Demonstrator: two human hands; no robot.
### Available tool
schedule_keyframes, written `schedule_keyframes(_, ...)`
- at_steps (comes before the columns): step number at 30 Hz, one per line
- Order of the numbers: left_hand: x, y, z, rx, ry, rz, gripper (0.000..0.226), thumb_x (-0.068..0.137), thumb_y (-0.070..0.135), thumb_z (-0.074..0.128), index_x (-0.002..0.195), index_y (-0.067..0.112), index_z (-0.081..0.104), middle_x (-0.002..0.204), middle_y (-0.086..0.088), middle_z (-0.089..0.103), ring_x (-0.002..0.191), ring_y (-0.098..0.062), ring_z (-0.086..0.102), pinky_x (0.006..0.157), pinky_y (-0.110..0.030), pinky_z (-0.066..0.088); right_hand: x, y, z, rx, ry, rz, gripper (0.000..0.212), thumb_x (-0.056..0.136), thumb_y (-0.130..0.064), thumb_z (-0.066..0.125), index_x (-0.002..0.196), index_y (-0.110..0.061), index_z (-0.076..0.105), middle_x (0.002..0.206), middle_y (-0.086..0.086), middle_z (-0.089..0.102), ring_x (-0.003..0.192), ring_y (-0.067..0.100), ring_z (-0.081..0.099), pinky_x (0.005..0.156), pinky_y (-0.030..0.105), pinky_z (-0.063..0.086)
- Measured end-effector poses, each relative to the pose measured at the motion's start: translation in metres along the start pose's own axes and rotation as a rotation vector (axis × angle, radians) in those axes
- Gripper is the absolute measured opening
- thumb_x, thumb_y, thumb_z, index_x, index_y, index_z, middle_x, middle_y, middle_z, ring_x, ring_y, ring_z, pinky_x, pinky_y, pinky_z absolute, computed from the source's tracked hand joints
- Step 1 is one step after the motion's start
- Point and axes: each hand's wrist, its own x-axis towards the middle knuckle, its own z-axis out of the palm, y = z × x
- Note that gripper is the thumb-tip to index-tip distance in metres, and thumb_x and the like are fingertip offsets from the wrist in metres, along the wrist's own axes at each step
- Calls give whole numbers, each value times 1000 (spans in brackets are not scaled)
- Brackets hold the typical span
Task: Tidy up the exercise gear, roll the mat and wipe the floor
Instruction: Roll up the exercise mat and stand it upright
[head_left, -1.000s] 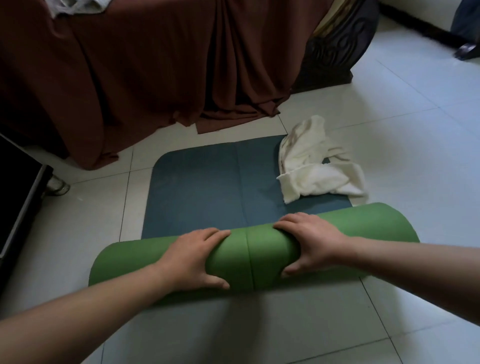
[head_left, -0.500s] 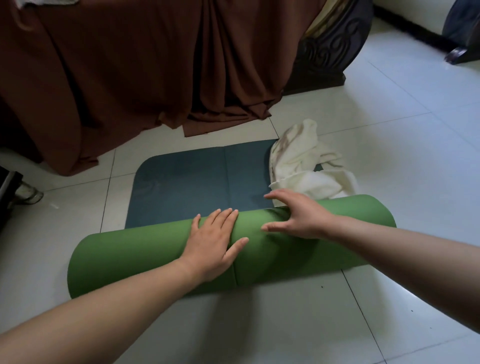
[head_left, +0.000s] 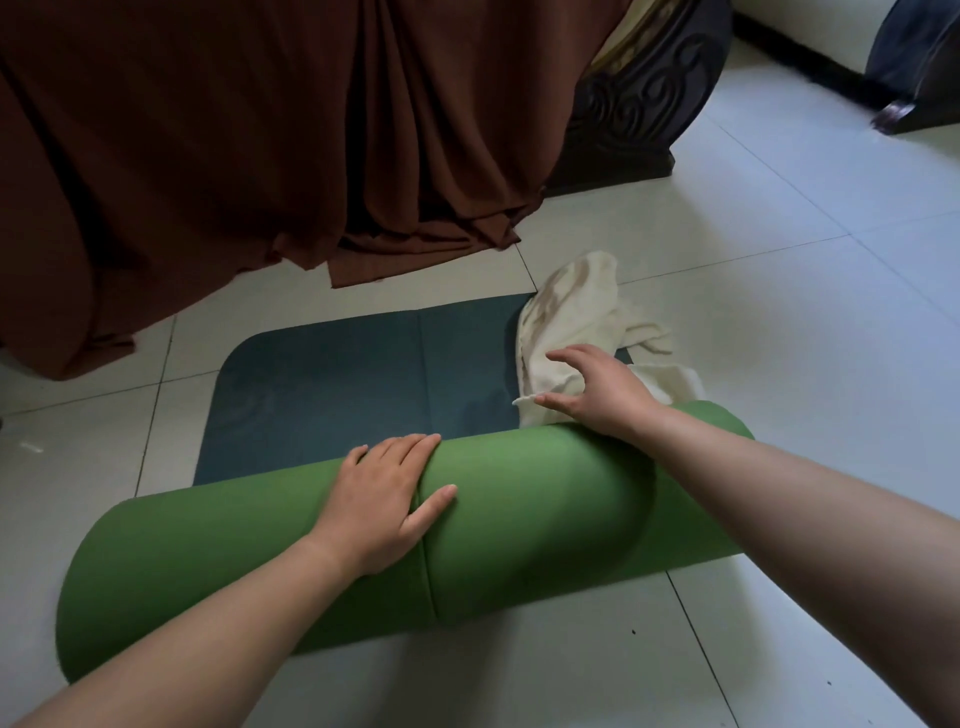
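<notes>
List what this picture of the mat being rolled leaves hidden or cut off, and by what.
Head view: part of the cloth, behind the right hand.
Head view: floor beneath the mat, covered by it.
Head view: whatever the brown drape covers; top edge cuts it off.

This was a room in a home, most likely a bedroom or a sitting room. The floor (head_left: 779, 322) was laid with large, pale, glossy tiles and thin grout lines. A wide brown cloth (head_left: 249, 156) hung in folds down to the tiles beside a piece of furniture with a dark carved wooden end (head_left: 649, 109). A dark skirting (head_left: 800, 60) ran along the pale wall behind.
</notes>
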Motion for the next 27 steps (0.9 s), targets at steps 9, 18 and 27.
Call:
schedule_keyframes(9, 31, -15, 0, -73, -55, -2, 98, 69, 80, -14, 143, 30, 26, 143, 8, 41, 129, -11, 39, 109, -38, 28, 40, 17, 17, -3, -26, 117, 75, 72, -56, 70, 138, -33, 42, 151, 1, 30, 139, 20, 27, 112, 40, 28)
schedule_keyframes(18, 29, -13, 13, -57, -15, -32, 89, 77, 76, -7, 143, 29, 30, 140, 7, 44, 128, -13, 40, 107, -38, 28, 62, 30, 24, -37, -250, 165, 97, 68, -51, 75, 147, -30, 23, 157, -1, 12, 142, 23, 18, 115, 38, 23)
schedule_keyframes(27, 27, -11, 11, -56, -13, -35, 91, 75, 76, -10, 144, 29, 28, 142, 8, 42, 128, -10, 38, 108, -36, 25, 66, 31, 26, -33, -153, 243, 35, 75, -6, 62, 108, -18, 63, 113, 8, 64, 101, 25, 58, 84, 28, 46)
